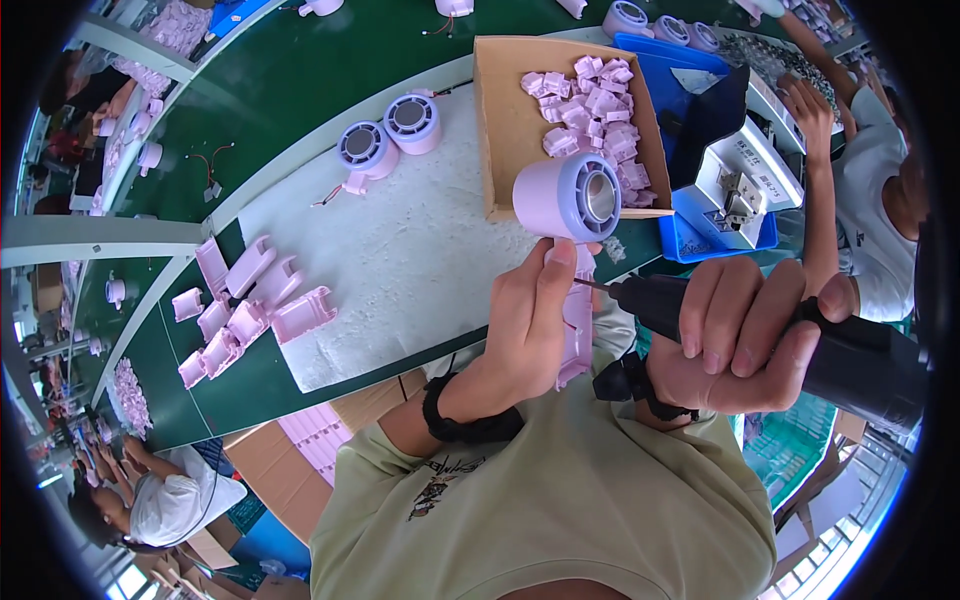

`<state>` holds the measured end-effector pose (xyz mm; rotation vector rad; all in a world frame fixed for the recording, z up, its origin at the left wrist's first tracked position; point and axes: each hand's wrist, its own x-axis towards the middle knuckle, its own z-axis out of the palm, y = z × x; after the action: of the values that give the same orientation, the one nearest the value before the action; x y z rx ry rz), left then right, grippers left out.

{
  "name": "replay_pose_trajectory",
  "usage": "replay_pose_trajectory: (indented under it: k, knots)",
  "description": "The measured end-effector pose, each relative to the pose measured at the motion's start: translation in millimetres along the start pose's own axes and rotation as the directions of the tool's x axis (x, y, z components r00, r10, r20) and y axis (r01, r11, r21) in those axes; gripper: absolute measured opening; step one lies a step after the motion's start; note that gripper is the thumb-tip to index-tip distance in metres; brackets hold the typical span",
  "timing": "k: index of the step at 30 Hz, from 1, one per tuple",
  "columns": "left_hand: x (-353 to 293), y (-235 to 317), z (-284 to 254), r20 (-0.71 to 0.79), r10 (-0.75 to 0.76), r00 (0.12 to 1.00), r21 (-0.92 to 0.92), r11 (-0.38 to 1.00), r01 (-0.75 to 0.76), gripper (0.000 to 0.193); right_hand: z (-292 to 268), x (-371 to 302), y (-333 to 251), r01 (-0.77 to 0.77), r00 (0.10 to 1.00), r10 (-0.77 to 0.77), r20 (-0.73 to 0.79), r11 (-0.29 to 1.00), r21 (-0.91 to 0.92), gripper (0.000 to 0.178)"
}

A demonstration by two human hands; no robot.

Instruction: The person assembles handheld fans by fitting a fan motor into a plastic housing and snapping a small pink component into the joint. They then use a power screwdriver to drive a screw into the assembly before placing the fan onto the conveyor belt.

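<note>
My left hand (530, 325) is closed around the handle of a lilac handheld device with a round barrel head (548, 200). Its head points up and shows a silver disc ringed by slots; I cannot tell if it is a fan or a dryer. The pink handle half (576, 340) runs down past my fingers. My right hand (745, 330) grips a black electric screwdriver (655, 303), held nearly level. Its thin bit reaches left to the handle, just beside my left fingertips; whether it touches a screw is hidden.
Two similar round heads (410, 122) stand on a white mat (390, 250). Loose pink handle shells (240, 325) lie at left. A cardboard box (508, 130) of small pink parts is ahead. Right of it sit blue bins (690, 240) with metal parts, near a co-worker's arm (818, 200).
</note>
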<state>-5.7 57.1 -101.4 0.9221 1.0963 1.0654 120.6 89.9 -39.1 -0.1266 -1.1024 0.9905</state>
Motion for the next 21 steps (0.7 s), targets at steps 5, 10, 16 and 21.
replay_pose_trajectory:
  k: [5,10,16,21]
  knots:
    - [17.2,42.0,-35.1,0.069,0.027,0.997,0.248,0.968,-0.044,0.053,0.5,22.3,-8.0,0.105,0.984,-0.105,-0.145,0.994,-0.007,0.02]
    - [110.4,65.9,-168.3,-0.242,0.17,0.955,0.352,0.933,-0.077,0.044,-60.8,29.0,-10.3,0.073,0.914,-0.205,-0.349,0.932,-0.355,0.03]
    - [195.6,48.9,-308.6,-0.455,0.125,0.882,0.338,0.94,0.041,0.038,-73.4,15.5,4.4,-0.166,0.874,-0.362,-0.324,0.404,-0.899,0.033]
    - [222.6,25.3,-337.7,-0.44,0.096,0.893,0.316,0.947,0.054,0.035,0.8,-21.0,38.7,0.229,0.97,-0.11,0.218,0.099,-0.968,0.043]
